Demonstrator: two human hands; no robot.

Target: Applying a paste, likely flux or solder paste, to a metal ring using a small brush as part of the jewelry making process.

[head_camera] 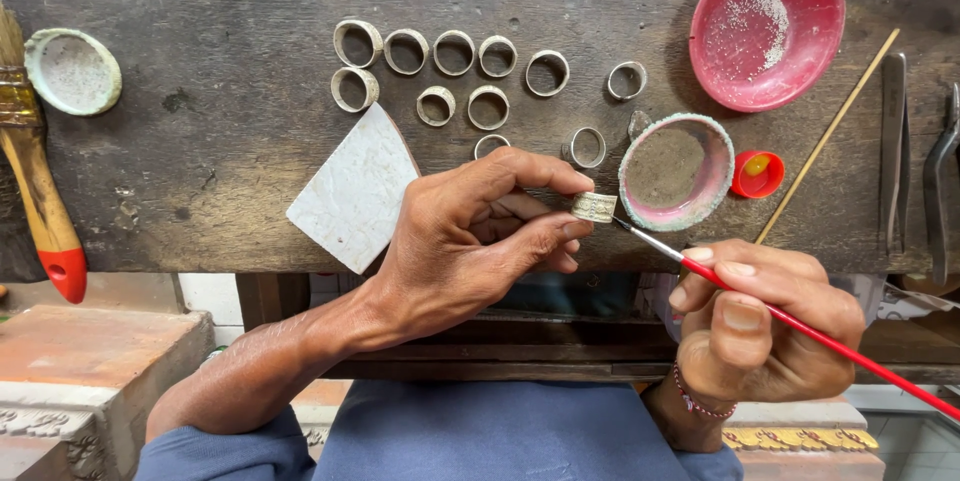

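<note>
Red-handled and thin, a fine paintbrush [800,326] is pinched between the thumb and fingers of the right hand [765,326], nearest the viewer, with its tip brought up against a small pale ring [594,207]. That ring is pinched between the thumb and forefinger of the left hand [480,236], just left of the brush tip, and is held above the near edge of the worn wooden bench [200,171]. Just right of the held ring, a round dish with a pink rim [677,172] is seen, and beyond that dish a small red cap [758,174] is set. Left of the pinching fingers, a flat white slab [355,189] is laid. Farther from the grip, loose rings [450,66] are spread in two rough rows. Farthest away, up to the right, a red bowl holding pale grains [767,26] is placed; metal pliers [938,181] and a thin wooden stick [828,136] are laid at the right edge. Well off to the left, a white lid [72,71] and a broad brush with a wooden handle [35,171] are seen.
</note>
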